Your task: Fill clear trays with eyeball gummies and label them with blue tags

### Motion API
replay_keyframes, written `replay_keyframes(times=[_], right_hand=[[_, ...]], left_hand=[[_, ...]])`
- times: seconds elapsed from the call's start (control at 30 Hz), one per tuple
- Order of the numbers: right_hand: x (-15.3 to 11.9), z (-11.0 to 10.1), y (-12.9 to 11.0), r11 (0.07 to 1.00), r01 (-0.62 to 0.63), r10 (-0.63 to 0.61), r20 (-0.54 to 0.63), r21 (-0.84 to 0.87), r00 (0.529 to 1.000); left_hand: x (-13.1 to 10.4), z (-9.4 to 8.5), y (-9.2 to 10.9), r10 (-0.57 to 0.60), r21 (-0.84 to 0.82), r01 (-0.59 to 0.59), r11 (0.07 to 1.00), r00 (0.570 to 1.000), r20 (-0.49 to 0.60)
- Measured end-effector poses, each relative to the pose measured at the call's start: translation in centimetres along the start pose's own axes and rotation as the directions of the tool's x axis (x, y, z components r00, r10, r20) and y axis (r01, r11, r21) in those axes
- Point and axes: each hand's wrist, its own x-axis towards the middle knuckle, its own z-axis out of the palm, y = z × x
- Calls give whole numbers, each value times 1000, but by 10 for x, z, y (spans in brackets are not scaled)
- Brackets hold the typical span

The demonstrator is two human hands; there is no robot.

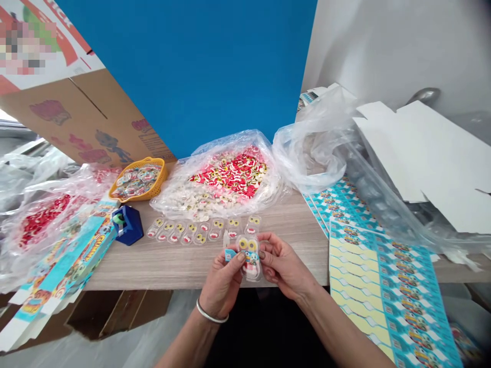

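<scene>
1. Pack (251,272): over the near edge of the bench (169,271), blue label (253,257) across it.
2. The left hand (222,286) grasps its left side; the right hand (284,266) grasps its right edge.
3. Just beyond: a row of packs (216,233).
4. Farther: a bag (276,171) of pieces; far left, a basket (155,191); right, sheets (355,271).

Cannot read the tiny print on the blue label (253,257) across the clear pack (251,268), lower centre. Cannot fully see the left hand (223,284), partly hidden behind it. Lose the cardboard box (86,110) at the upper-left edges, partly pixelated; the white card (433,153) at the right edge; the label sheets (355,286) at the bottom.
</scene>
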Motion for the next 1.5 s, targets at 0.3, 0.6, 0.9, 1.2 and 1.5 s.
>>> replay_keyframes(times=[0.3, 0.6, 0.9, 1.2, 1.5], right_hand=[[6, 0, 13, 999, -32, 33, -8, 44, 999], [18, -4, 21, 990, 11, -31, -141, -143, 990], [28, -24, 10, 843, 123, -222, -131, -523, 966], [9, -17, -4, 854, 183, -246, -68, -488, 967], [3, -29, -7, 902, 153, -216, -116, -403, 969]], left_hand=[[5, 5, 2, -7, 40, 7, 999, 1000, 21], [8, 9, -12, -12, 46, 11, 999, 1000, 19], [22, 8, -12, 62, 17, -60, 998, 992, -114], [24, 10, -21, 100, 165, -91, 982, 994, -46], [24, 1, -15, 45, 68, -45, 997, 999, -8]])
